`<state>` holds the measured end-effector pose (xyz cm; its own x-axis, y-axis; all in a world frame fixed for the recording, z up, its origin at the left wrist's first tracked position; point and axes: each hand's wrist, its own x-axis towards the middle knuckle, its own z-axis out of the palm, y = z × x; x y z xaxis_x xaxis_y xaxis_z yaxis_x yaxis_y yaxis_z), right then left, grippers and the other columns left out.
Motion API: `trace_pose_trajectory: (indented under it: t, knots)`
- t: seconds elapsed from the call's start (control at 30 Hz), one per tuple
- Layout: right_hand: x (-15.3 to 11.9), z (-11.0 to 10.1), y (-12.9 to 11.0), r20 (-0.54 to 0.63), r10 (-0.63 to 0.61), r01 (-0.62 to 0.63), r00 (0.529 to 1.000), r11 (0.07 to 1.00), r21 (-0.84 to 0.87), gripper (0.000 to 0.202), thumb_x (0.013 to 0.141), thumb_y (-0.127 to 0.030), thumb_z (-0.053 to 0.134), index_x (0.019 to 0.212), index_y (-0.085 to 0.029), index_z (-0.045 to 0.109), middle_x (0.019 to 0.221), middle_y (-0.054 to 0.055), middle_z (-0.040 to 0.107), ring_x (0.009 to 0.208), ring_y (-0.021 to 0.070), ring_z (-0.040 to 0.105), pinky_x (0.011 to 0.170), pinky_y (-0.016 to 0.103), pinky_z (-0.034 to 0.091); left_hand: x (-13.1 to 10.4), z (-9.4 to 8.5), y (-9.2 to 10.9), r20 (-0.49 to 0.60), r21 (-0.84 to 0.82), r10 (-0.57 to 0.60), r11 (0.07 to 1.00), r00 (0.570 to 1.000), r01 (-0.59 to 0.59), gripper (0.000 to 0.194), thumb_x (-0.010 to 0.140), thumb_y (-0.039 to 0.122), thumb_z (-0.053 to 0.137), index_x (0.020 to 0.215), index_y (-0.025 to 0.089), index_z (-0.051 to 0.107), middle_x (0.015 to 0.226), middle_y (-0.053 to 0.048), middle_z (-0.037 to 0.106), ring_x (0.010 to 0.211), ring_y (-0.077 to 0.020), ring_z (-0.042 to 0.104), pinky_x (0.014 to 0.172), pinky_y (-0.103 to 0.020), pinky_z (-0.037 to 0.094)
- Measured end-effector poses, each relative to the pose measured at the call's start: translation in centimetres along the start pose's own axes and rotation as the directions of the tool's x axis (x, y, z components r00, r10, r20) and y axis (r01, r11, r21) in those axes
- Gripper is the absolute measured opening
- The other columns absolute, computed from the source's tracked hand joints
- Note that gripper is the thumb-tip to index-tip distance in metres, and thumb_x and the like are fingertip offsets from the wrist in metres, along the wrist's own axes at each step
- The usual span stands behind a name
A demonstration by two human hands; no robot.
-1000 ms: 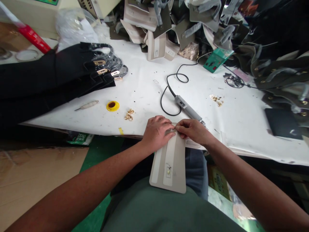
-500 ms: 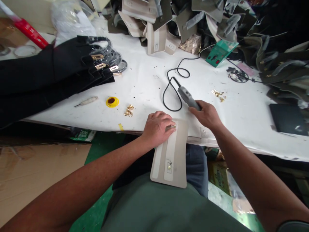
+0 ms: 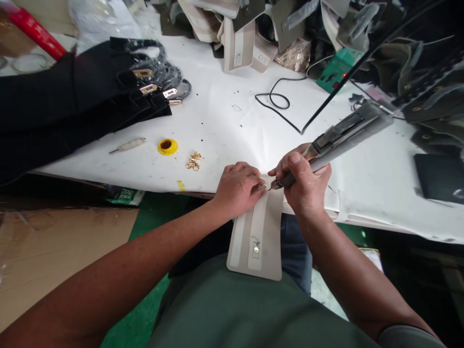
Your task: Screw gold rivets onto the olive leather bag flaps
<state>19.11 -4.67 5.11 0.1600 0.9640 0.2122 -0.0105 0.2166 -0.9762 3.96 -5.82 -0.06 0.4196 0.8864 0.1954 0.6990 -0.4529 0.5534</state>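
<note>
A beige panel (image 3: 270,232) with two pale strips hangs over the table's front edge and reaches my lap; a small round stud (image 3: 256,250) shows near its lower end. My left hand (image 3: 241,188) presses on the panel's upper end, its fingers bent together around a small part too hidden to name. Wrapped round a grey electric screwdriver (image 3: 340,140), my right hand (image 3: 306,181) tilts the tool so that its thin tip is beside my left fingertips, at the panel's top.
Left on the white table (image 3: 217,125) are gold rings (image 3: 194,161), a yellow roll (image 3: 167,146), an awl (image 3: 127,145) and black straps (image 3: 90,92). A green box (image 3: 335,72), its cord and piled beige pieces (image 3: 239,43) stand behind. A black pad (image 3: 438,178) is at right.
My right hand has lifted the screwdriver, turned it and brought its tip to the panel beside my left hand. The cord has been pulled up. A red light now shows on the green box.
</note>
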Motion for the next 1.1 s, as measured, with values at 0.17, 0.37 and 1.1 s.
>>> trace_pose_trajectory:
  t: [0.17,0.37,1.1]
  knots:
    - [-0.2,0.3,0.9,0.009,-0.055,0.056,0.998,0.991,-0.119,0.045,0.085,-0.054,0.073,0.063,-0.025,0.046,0.058,-0.002,0.055,0.051,0.0151,0.058,0.050,0.030,0.054,0.0,0.0,0.0,-0.008,0.000,0.008,1.000,1.000,-0.008,0.010,0.092,0.034,0.070,0.094,0.028,0.076,0.114,0.001,0.074,0.116,-0.0271,0.058,0.094,-0.047,0.041]
    - [-0.4,0.3,1.3,-0.002,-0.044,0.042,0.999,0.979,-0.198,0.051,0.082,-0.062,0.073,0.061,-0.025,0.045,0.061,-0.001,0.056,0.053,0.0164,0.058,0.054,0.033,0.055,0.0,0.0,0.0,-0.007,-0.001,0.002,1.000,1.000,-0.002,0.010,0.091,0.036,0.071,0.092,0.028,0.076,0.112,0.000,0.075,0.116,-0.0274,0.058,0.095,-0.047,0.041]
    - [-0.5,-0.4,2.4,0.125,-0.008,0.046,0.992,0.950,-0.309,0.035,0.088,-0.054,0.064,0.071,-0.027,0.050,0.063,-0.001,0.055,0.056,0.0175,0.054,0.054,0.034,0.051,0.2,0.4,-0.4,0.032,0.025,0.011,1.000,0.999,-0.011,0.016,0.093,0.037,0.066,0.103,0.028,0.075,0.110,-0.003,0.073,0.118,-0.0291,0.056,0.095,-0.049,0.041]
